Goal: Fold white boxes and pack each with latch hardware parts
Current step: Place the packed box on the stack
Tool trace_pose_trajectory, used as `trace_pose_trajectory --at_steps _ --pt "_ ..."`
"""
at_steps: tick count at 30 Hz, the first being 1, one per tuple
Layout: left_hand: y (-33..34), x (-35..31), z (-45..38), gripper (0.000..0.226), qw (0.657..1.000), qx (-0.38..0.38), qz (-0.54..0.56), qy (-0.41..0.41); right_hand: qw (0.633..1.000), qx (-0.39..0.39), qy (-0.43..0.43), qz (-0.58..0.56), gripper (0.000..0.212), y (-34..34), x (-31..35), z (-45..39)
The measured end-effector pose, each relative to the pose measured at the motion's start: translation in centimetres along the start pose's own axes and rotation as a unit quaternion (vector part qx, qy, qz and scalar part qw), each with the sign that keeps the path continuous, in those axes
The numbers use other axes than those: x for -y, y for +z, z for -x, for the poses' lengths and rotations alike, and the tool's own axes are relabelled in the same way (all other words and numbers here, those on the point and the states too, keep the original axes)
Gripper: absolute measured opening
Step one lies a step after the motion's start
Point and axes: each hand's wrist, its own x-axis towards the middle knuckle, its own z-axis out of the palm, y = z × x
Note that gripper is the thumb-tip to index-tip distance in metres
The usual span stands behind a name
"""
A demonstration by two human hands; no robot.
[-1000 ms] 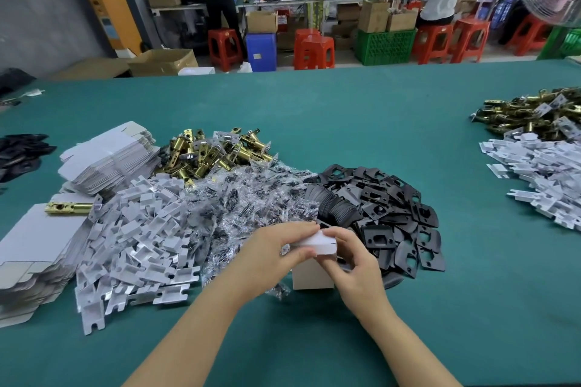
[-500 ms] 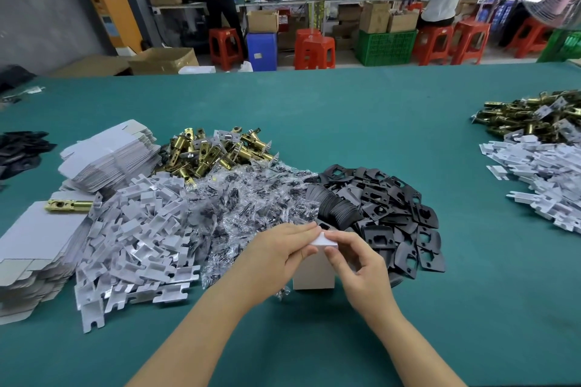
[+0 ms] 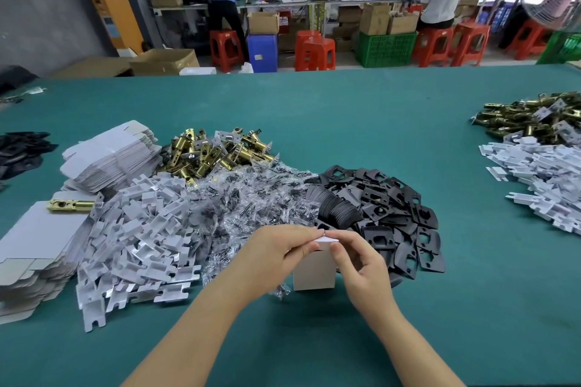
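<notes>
A worker's left hand (image 3: 276, 256) and right hand (image 3: 358, 264) pinch the top flap of an upright white box (image 3: 314, 272); tucking it squarely should prevent creasing.

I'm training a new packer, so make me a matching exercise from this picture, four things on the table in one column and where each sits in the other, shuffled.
Things
1. white box
2. black plates
3. brass latches
4. single brass latch

Places
A. lying on the flat box blanks at far left
B. heaped behind the bagged screws
C. piled just right of the hands
D. standing upright under both hands

Pairs: 1-D, 2-C, 3-B, 4-A
</notes>
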Motion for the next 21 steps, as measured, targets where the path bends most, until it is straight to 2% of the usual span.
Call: trace_pose_trajectory --at_steps 11,21 --pt "0.1 -0.8 0.1 0.031 0.999 -0.015 -0.033 0.010 0.999 -0.003 -0.014 0.035 0.019 0.0 0.0 -0.3" --pt "0.2 -0.6 0.2 0.031 0.998 -0.020 -0.047 0.025 0.997 0.040 -0.024 0.068 0.015 -0.9 0.1 -0.9"
